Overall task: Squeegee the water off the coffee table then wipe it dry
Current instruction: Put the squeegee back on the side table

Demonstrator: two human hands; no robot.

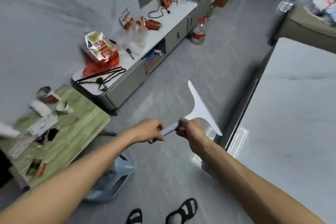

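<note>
Fingers [157, 132] around squeegee handle [170, 130]

Home living room, low TV cabinet [127, 78] strewn with snack bags [100, 49], sofa [307, 29], grey tile floor [172, 71]

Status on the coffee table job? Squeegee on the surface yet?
Done: only the pickup. In hand: left hand and right hand both grip the handle of the white T-shaped squeegee, held over the grey floor beside the pale grey coffee table, not touching it. Left: all squeegeeing, then the wipe-down.
</note>
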